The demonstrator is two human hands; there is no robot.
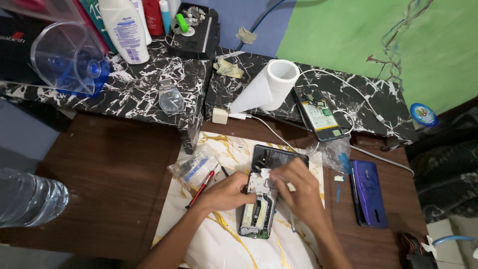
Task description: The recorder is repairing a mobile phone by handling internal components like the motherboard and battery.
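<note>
Both hands close on an opened smartphone (259, 211) that lies back-up, its circuit boards bare, near the middle of a white-and-gold marbled mat (219, 239) on the brown wooden table (109, 184). Left hand (228, 193) grips the phone's left edge near its upper end, fingers curled against the frame. Right hand (298, 192) reaches across from the other side, its fingertips pinched narrow over the white upper part of the phone; what they pinch is too small to tell.

Just above the hands, a detached black back cover (276, 157) lies on the mat's far edge. A red-tipped screwdriver (200, 189) lies slanted on the mat's left edge, beside a clear plastic bag (195, 167) of small parts. Off the mat's right edge lies a purple phone cover (369, 192).

Along the table's far edge stand black marbled blocks carrying a wristwatch (171, 99), a white paper roll (269, 84) lying on its side, and a second opened phone (320, 113) with a white cable near it. A clear water bottle (30, 199) shows at the table's left edge.
</note>
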